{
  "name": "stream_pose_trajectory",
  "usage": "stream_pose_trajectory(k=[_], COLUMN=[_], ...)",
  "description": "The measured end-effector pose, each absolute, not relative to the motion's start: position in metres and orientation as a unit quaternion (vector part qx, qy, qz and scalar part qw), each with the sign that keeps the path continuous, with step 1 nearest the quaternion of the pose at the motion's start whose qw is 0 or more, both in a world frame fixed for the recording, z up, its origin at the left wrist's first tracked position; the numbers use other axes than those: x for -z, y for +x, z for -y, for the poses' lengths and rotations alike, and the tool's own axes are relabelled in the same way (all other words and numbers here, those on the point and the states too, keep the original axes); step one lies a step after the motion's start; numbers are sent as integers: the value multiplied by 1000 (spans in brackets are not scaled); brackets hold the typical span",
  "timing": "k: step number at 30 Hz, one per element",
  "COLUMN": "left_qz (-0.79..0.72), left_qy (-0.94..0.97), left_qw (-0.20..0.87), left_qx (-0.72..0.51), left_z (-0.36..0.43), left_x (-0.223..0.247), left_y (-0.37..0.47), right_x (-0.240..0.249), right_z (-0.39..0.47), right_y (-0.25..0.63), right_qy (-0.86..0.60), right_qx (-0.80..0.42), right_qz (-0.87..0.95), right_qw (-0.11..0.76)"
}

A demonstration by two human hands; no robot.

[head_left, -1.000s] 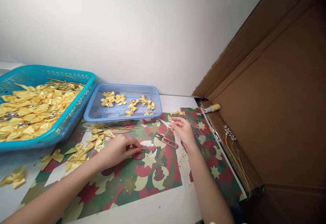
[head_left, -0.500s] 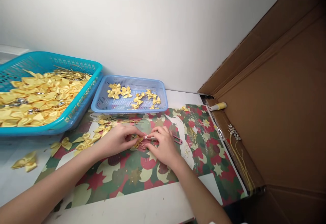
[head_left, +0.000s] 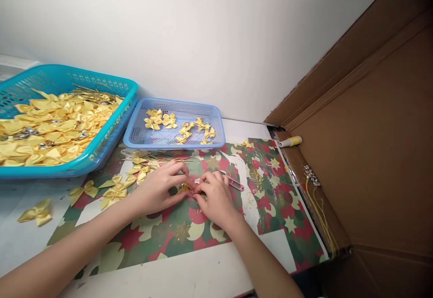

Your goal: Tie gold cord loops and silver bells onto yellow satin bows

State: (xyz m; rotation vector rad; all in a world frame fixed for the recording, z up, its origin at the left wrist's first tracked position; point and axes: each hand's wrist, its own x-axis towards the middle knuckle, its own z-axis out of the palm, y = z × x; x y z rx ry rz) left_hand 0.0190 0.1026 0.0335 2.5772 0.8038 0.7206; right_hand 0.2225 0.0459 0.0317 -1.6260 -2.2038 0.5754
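Note:
Over the patterned sheet (head_left: 182,232), my left hand (head_left: 164,187) pinches a small yellow bow (head_left: 184,188) with a gold wire. Close beside it, my right hand (head_left: 214,196) has its fingertips pressed together at the same bow's wire; the exact grip is partly hidden by the fingers. A pink tool (head_left: 237,184) lies just behind my right hand. Several loose yellow bows (head_left: 115,190) and gold wires (head_left: 169,159) lie to the left of and behind my left hand.
A large teal basket (head_left: 115,124) heaped with yellow bows stands at the left. Next to it is a blue basket (head_left: 174,146) with several bows. On the right, a white-and-yellow tube (head_left: 291,142) and silver beads (head_left: 311,176) lie along a cardboard wall (head_left: 365,153).
Both hands have drawn closer together at the bow, and the right fingers are more curled. The whole view has shifted slightly.

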Motion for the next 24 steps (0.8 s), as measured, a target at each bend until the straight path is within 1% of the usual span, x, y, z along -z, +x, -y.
stream_pose_trajectory(k=[7, 14, 24], left_qz=[-296, -304, -313], left_qy=[915, 910, 904], left_qw=[172, 198, 217], left_qx=[-212, -201, -195], left_z=[-102, -101, -105], left_x=[-35, -32, -40], left_y=[26, 26, 33], right_x=[-33, -33, -30], right_z=[-47, -47, -53], right_y=[225, 225, 221], right_qy=[-581, -582, -582], right_qx=[-253, -322, -309], right_qz=[745, 702, 690], right_qw=[209, 252, 300])
